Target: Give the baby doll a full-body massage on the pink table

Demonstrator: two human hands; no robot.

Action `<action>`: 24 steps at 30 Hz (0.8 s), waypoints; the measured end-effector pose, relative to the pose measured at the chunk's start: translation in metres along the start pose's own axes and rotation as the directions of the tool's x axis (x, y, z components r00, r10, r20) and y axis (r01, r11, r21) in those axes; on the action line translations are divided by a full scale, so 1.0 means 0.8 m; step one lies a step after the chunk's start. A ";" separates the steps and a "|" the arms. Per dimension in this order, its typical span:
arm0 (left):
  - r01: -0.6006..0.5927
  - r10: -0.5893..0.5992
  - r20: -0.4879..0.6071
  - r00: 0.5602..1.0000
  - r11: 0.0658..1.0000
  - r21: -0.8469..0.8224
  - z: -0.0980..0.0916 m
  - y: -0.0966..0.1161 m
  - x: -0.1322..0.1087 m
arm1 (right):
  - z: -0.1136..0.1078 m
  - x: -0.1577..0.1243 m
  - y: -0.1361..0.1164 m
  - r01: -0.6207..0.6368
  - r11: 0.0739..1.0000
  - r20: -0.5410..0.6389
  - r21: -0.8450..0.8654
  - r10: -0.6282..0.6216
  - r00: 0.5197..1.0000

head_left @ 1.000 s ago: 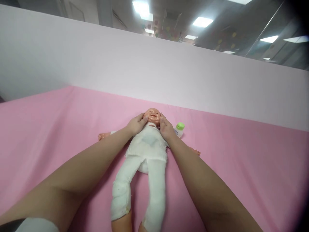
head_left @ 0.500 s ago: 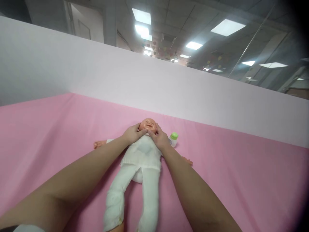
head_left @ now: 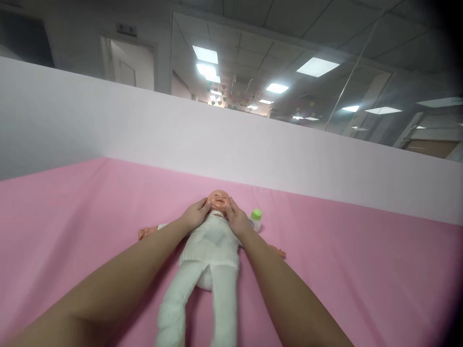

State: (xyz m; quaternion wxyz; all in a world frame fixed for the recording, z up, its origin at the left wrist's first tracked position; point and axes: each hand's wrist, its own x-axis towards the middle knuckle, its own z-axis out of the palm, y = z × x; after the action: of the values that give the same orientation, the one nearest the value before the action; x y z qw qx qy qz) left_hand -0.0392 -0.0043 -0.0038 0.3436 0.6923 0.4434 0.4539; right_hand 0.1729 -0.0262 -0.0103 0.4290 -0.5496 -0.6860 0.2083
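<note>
A baby doll (head_left: 210, 241) with a white cloth body lies on its back, its head away from me and its legs toward me. My left hand (head_left: 196, 214) cups one side of the doll's hard plastic head (head_left: 219, 200), thumb along the cheek. Against the other side of the head presses my right hand (head_left: 238, 219), its thumb near the jaw. Some of my fingertips are hidden behind the head. Both of the doll's arms stretch out sideways, partly covered by my forearms. Just right of my right hand stands a small bottle (head_left: 256, 220) with a green cap.
Pink sheeting (head_left: 325, 250) with a few creases covers the surface under the doll. A white padded wall (head_left: 202, 135) borders it at the back and left. Beyond rise a glass pane, lit ceiling panels and a doorway (head_left: 132, 65).
My thumbs have shifted from under the doll's chin outward to the sides of its face. The camera view has tilted up slightly, so everything sits lower. The doll stays lying in place.
</note>
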 end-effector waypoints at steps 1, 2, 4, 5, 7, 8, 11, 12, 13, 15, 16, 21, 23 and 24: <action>-0.008 0.008 0.002 1.000 1.000 -0.005 0.000 0.000 0.000 | 0.000 0.000 -0.001 0.006 1.000 -0.005 0.000 -0.006 1.000; -0.016 0.016 0.005 1.000 1.000 -0.008 -0.001 0.000 0.000 | 0.000 -0.001 -0.001 0.012 1.000 -0.009 -0.001 -0.012 1.000; -0.030 0.030 0.009 0.999 1.000 -0.009 -0.001 0.000 -0.001 | 0.000 0.000 -0.001 0.023 1.000 -0.017 -0.006 -0.023 1.000; -0.034 0.034 0.011 0.999 0.999 -0.003 -0.002 0.000 0.000 | 0.001 0.001 -0.001 0.028 1.000 -0.020 -0.008 -0.028 0.999; -0.034 0.034 0.013 0.999 0.999 0.020 -0.003 -0.001 0.000 | 0.002 0.003 0.001 0.030 0.999 -0.029 -0.011 -0.030 0.999; -0.031 0.031 0.016 0.999 0.999 0.035 -0.004 -0.002 0.001 | 0.003 0.004 0.001 0.028 1.000 -0.035 -0.013 -0.028 0.999; -0.021 0.019 0.024 1.000 0.996 0.082 -0.007 -0.005 0.002 | 0.006 0.005 0.002 0.013 1.000 -0.043 -0.024 -0.014 0.999; -0.020 0.018 0.028 0.999 0.995 0.096 -0.008 -0.005 0.002 | 0.006 0.005 0.002 0.007 0.999 -0.039 -0.032 -0.009 0.999; -0.019 0.016 0.031 0.999 0.994 0.110 -0.008 -0.005 0.002 | 0.005 0.005 0.001 0.001 0.999 -0.032 -0.042 -0.002 0.999; -0.018 0.013 0.036 0.999 0.991 0.131 -0.009 -0.005 0.002 | 0.003 0.004 -0.002 -0.014 0.998 -0.012 -0.067 0.013 1.000; -0.016 0.011 0.037 0.999 0.990 0.139 -0.009 -0.005 0.002 | 0.002 0.004 -0.003 -0.020 0.996 -0.004 -0.082 0.019 1.000; 0.001 -0.007 0.037 0.999 0.990 0.141 -0.006 -0.002 0.002 | 0.001 0.002 -0.007 -0.046 0.989 0.007 -0.142 0.048 0.999; 0.011 -0.016 0.035 0.999 0.991 0.131 -0.005 0.001 0.002 | 0.001 0.001 -0.007 -0.051 0.987 0.008 -0.149 0.052 0.999; 0.016 -0.020 0.032 0.999 0.992 0.128 -0.005 0.002 0.001 | 0.001 0.001 -0.007 -0.047 0.988 0.009 -0.150 0.049 0.999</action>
State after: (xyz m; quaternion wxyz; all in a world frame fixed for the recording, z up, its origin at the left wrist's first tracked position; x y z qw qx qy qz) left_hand -0.0425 -0.0040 -0.0005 0.3101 0.7164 0.4718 0.4100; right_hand 0.1690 -0.0268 -0.0065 0.3772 -0.5952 -0.6888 0.1700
